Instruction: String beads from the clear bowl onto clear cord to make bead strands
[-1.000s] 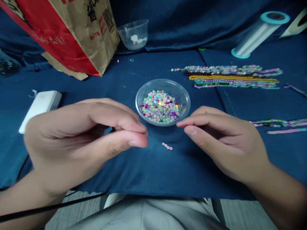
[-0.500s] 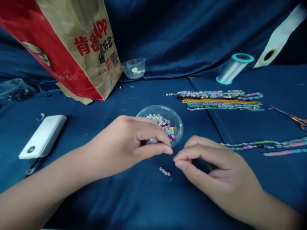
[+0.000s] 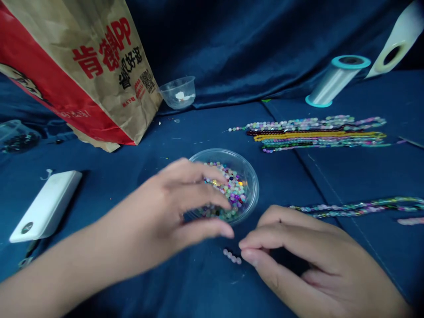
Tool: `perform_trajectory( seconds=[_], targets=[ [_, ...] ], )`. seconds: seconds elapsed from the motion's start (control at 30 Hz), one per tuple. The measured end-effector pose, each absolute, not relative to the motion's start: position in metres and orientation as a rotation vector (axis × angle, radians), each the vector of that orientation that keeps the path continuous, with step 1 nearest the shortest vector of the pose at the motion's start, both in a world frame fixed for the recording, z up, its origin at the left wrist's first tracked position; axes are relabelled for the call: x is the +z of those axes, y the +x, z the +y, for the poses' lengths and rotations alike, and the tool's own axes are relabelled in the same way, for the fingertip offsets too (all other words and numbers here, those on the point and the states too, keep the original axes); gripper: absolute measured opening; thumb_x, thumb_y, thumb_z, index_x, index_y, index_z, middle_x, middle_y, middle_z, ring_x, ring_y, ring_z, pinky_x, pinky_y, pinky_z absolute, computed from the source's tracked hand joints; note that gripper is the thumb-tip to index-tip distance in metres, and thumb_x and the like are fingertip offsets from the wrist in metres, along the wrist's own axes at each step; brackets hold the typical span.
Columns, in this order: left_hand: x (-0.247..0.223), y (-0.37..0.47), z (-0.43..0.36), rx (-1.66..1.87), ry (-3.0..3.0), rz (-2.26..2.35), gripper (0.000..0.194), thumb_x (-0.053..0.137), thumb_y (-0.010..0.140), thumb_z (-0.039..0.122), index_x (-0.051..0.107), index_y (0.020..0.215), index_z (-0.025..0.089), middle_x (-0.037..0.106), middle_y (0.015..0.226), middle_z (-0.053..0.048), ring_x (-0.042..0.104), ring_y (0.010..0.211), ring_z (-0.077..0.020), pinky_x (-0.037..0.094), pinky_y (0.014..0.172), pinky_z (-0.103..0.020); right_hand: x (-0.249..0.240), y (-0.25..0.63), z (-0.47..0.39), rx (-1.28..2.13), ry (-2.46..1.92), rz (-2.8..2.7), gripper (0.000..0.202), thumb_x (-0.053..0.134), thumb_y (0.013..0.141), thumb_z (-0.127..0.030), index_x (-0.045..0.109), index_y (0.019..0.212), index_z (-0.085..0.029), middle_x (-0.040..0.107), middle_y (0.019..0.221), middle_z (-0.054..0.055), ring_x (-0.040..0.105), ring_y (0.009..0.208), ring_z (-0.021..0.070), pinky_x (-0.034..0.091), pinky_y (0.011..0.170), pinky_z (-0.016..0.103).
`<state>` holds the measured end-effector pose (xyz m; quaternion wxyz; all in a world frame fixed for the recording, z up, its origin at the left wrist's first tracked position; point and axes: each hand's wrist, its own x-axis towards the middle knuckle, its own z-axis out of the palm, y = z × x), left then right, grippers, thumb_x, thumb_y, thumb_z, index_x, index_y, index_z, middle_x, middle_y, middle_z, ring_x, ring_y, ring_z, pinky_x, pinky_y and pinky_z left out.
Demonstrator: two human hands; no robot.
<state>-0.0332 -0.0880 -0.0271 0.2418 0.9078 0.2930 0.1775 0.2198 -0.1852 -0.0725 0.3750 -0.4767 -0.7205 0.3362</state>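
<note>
My left hand (image 3: 185,203) hovers over the near left part of a clear plastic bowl (image 3: 253,207) of mixed small beads (image 3: 228,190). Its thumb and fingers are apart, with nothing visible between them. To the right, my right hand (image 3: 298,247) has thumb and index fingertip pressed together; whatever they pinch is too fine to make out. Just left of those fingertips, a short row of pale pink beads (image 3: 232,256) is close above or on the blue cloth. A faint thread-like line shows below the row.
Several bead strands (image 3: 314,132) lie behind on the right, with more strands (image 3: 357,206) beside my right hand. A spool of clear thread (image 3: 338,81) and a tape roll (image 3: 391,57) stand at the back. On the left are a paper bag (image 3: 109,79), a small plastic cup (image 3: 179,92) and a white power bank (image 3: 46,205).
My left thumb and fingers have spread from a pinch, and that hand has drawn away from my right fingertips. My right hand keeps its pinch. The whole view has shifted slightly.
</note>
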Motion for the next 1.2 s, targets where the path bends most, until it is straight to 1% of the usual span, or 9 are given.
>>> perform_trajectory(
  seconds=[0.1,0.17,0.27,0.4,0.6,0.8,0.93,1.1,1.2],
  targets=[
    [-0.022,-0.04,-0.059,0.323,2.781,1.078,0.021,0.072,0.107,0.039,0.087,0.121,0.03,0.055,0.168,-0.012,0.058,0.15,-0.0424,0.049,0.124,-0.07,-0.072,0.217,-0.185,0.867,-1.255,-1.816,0.02,0.072,0.097,-0.014,0.083,0.096,-0.031,0.08,0.087,-0.005,0.076,0.073,0.0102,0.061,0.065,0.021],
    [-0.02,-0.036,-0.046,0.103,2.839,1.205,0.023,0.07,0.107,0.034,0.087,0.123,0.031,0.047,0.175,-0.013,0.049,0.159,-0.0452,0.046,0.125,-0.074,-0.072,0.214,-0.184,0.847,-1.248,-1.806,0.021,0.072,0.096,-0.014,0.083,0.093,-0.031,0.078,0.083,-0.005,0.075,0.07,0.0099,0.059,0.063,0.021],
    [-0.021,-0.022,-0.042,-0.169,2.882,1.302,0.027,0.069,0.105,0.028,0.085,0.126,0.032,0.043,0.179,-0.013,0.044,0.164,-0.0445,0.045,0.125,-0.073,-0.073,0.213,-0.184,0.814,-1.239,-1.811,0.02,0.071,0.095,-0.014,0.082,0.089,-0.03,0.076,0.079,-0.005,0.074,0.067,0.0096,0.058,0.061,0.021],
    [-0.024,-0.014,-0.049,-0.299,2.933,1.373,0.03,0.063,0.106,0.023,0.083,0.126,0.033,0.048,0.177,-0.01,0.052,0.158,-0.0435,0.048,0.121,-0.074,-0.075,0.218,-0.187,0.828,-1.259,-1.846,0.021,0.07,0.099,-0.015,0.082,0.096,-0.032,0.076,0.084,-0.006,0.074,0.073,0.0093,0.059,0.065,0.02],
    [-0.027,-0.018,-0.044,-0.27,2.964,1.322,0.026,0.057,0.106,0.026,0.083,0.111,0.026,0.059,0.166,-0.01,0.065,0.142,-0.0403,0.057,0.115,-0.063,-0.076,0.219,-0.187,0.834,-1.244,-1.852,0.018,0.07,0.098,-0.016,0.081,0.099,-0.031,0.077,0.088,-0.004,0.075,0.075,0.0113,0.06,0.065,0.022],
    [-0.028,-0.017,-0.043,-0.274,2.969,1.354,0.024,0.063,0.102,0.031,0.085,0.111,0.028,0.061,0.163,-0.008,0.068,0.136,-0.04,0.059,0.109,-0.059,-0.075,0.22,-0.188,0.835,-1.245,-1.865,0.019,0.07,0.1,-0.016,0.082,0.099,-0.031,0.077,0.087,-0.001,0.075,0.073,0.0139,0.06,0.064,0.025],
    [-0.03,-0.013,-0.046,-0.262,2.978,1.349,0.02,0.064,0.101,0.026,0.084,0.106,0.025,0.064,0.159,-0.009,0.069,0.132,-0.0388,0.059,0.108,-0.055,-0.073,0.218,-0.187,0.816,-1.263,-1.868,0.02,0.069,0.1,-0.016,0.082,0.098,-0.031,0.078,0.086,-0.002,0.075,0.072,0.0136,0.06,0.063,0.025],
    [-0.025,-0.014,-0.044,-0.226,2.962,1.303,0.014,0.069,0.099,0.026,0.082,0.1,0.022,0.063,0.16,-0.011,0.069,0.134,-0.0413,0.058,0.109,-0.061,-0.07,0.214,-0.182,0.76,-1.243,-1.846,0.021,0.068,0.097,-0.014,0.081,0.091,-0.029,0.077,0.082,-0.004,0.074,0.069,0.0107,0.058,0.061,0.022],
    [-0.015,-0.023,-0.048,0.038,2.912,1.193,0.017,0.066,0.103,0.027,0.082,0.101,0.022,0.061,0.163,-0.011,0.067,0.139,-0.0405,0.057,0.115,-0.063,-0.069,0.214,-0.182,0.745,-1.245,-1.824,0.021,0.068,0.096,-0.013,0.081,0.089,-0.028,0.077,0.08,-0.004,0.074,0.068,0.0107,0.058,0.06,0.021]
  ],
)
